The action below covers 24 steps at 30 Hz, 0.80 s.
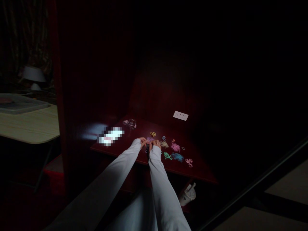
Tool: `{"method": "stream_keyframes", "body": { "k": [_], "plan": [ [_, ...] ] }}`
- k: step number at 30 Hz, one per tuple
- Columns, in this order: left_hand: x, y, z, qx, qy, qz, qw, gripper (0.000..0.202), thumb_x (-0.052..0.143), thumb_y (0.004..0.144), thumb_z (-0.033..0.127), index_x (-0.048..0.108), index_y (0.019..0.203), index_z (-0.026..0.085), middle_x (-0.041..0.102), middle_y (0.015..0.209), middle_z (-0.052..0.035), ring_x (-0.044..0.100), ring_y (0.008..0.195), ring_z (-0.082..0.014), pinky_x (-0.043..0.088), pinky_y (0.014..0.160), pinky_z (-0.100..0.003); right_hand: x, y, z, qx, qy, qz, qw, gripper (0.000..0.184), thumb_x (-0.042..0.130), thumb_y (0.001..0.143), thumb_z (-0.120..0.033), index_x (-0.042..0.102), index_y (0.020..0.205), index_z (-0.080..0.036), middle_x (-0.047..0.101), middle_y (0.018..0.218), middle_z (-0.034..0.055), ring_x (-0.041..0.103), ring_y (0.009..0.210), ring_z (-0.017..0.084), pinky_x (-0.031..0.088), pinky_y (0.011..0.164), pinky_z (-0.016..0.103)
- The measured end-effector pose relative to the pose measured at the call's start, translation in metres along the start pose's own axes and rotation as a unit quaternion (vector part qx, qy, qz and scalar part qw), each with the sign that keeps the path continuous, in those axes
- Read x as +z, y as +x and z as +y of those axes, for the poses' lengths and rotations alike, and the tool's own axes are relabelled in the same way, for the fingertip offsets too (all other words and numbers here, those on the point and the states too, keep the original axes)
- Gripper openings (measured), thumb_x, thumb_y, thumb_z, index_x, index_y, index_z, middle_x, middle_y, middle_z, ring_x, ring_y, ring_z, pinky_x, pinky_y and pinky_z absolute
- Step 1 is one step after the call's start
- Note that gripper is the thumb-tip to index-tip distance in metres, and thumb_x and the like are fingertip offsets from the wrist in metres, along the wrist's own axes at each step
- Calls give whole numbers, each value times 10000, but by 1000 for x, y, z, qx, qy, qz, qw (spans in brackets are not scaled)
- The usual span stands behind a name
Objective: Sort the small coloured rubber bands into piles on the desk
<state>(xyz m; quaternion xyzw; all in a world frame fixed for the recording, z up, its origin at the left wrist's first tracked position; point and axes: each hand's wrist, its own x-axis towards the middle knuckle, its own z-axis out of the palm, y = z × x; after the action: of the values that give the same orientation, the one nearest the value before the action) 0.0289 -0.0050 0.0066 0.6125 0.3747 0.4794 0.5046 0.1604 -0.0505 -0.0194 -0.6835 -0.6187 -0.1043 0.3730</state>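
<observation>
My left hand [143, 141] and my right hand [156, 143] meet over the dark red table, fingers drawn together. Between and just beyond them lies a tangle of thin purple bands [150, 139]; what the fingertips pinch is too small to make out. Yellow rings [153, 134] lie behind my hands. To the right of my right hand are a cream pile of thin bands [165, 144], a pink pile [175, 147] and a blue pile [178, 156]. Green rings [166, 155] sit nearer the front edge, pink rings [189, 161] farther right, and small blue rings [164, 138] toward the back.
A bright, pixelated rectangle [111, 136] glows at the table's left. Behind it stands a clear round container [132, 124]. A white socket panel [180, 115] is on the back wall. Below the table edge is a lidded cup with a straw [188, 195]. The surroundings are very dark.
</observation>
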Motion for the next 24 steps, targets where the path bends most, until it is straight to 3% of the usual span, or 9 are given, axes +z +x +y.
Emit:
{"method": "stream_keyframes", "body": {
  "k": [8, 11, 19, 24],
  "plan": [
    [0, 12, -18, 21, 31, 22, 999, 230, 768, 712, 332, 609, 662, 174, 578, 512, 53, 368, 442, -79, 262, 490, -222, 1, 2, 7, -15, 61, 17, 998, 281, 462, 1023, -305, 703, 905, -222, 700, 1008, 86, 602, 975, 238, 449, 910, 363],
    [-1, 16, -23, 20, 33, 6, 999, 240, 759, 721, 358, 612, 667, 176, 583, 518, 52, 367, 433, -79, 253, 486, -225, 6, 3, 11, -15, 98, 34, 995, 299, 473, 1012, -340, 695, 855, -216, 692, 936, 75, 596, 913, 226, 454, 863, 346],
    [-2, 10, -10, 8, 8, -6, 1000, 282, 753, 756, 369, 576, 623, 193, 600, 523, 9, 562, 534, -141, 387, 553, -243, 13, 4, 17, -10, 155, 22, 988, 327, 554, 971, -478, 710, 837, -223, 699, 908, 54, 587, 863, 212, 440, 824, 321],
    [-7, 13, -10, 21, 35, -43, 998, 269, 675, 835, 320, 579, 615, 197, 592, 523, -4, 571, 565, -154, 385, 554, -247, 16, 6, 18, -9, 174, 25, 984, 347, 573, 948, -508, 699, 800, -220, 694, 881, 54, 592, 847, 210, 448, 827, 321]
  ]
}}
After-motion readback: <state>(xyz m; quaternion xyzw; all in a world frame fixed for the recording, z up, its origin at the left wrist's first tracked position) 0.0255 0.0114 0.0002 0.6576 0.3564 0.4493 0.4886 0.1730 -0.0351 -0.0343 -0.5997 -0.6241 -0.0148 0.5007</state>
